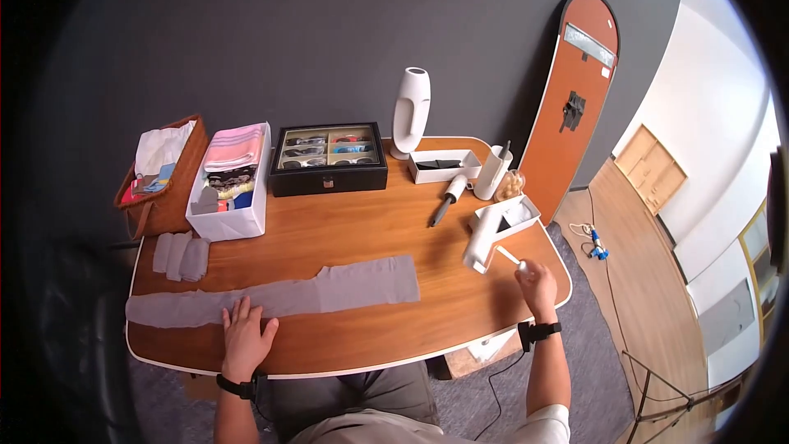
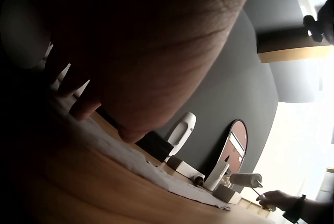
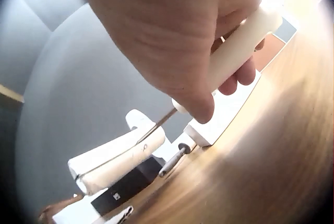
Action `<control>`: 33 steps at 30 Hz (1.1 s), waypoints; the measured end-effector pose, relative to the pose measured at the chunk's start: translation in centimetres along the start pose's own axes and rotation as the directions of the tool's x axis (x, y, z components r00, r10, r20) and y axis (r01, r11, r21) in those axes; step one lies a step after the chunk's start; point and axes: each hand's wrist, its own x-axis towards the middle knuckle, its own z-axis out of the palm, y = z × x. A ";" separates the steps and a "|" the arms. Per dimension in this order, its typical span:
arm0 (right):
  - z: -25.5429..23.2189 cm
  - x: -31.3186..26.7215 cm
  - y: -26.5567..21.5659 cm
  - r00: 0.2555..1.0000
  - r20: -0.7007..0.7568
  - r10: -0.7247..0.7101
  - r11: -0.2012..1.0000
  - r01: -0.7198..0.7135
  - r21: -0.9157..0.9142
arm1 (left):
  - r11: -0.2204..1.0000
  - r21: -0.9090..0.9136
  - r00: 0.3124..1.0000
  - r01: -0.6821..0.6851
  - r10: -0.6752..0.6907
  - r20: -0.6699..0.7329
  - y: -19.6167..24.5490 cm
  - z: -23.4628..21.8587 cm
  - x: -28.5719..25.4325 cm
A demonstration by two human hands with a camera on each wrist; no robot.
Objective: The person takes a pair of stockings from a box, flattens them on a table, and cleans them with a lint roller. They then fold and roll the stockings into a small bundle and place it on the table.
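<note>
A long strip of grey knit fabric (image 1: 366,284), like a stocking laid flat, stretches across the front left of the wooden table (image 1: 345,230). On its lower edge rests my left hand (image 1: 246,337), fingers spread and extended. My right hand (image 1: 538,289) grips the white handle of a lint roller (image 1: 485,234) above the table's right side. In the right wrist view, fingers wrap that handle (image 3: 242,49), and a thin metal rod runs to the white roll (image 3: 117,161). Left of the strip's far edge sit grey folded rolls of fabric (image 1: 181,256).
Along the back stand a brown basket (image 1: 168,168), a white bin of folded cloths (image 1: 234,226), a black glasses case (image 1: 329,183) and a white vase (image 1: 411,111). At right are white boxes (image 1: 423,176), a grey-handled roller (image 1: 444,205) and a white canister (image 1: 491,173).
</note>
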 end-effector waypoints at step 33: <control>9.3 -2.8 -19.6 0.934 0.352 -0.065 0.991 0.102 -0.087 | 0.864 -0.244 0.874 -0.441 0.475 0.099 15.2 6.0 5.7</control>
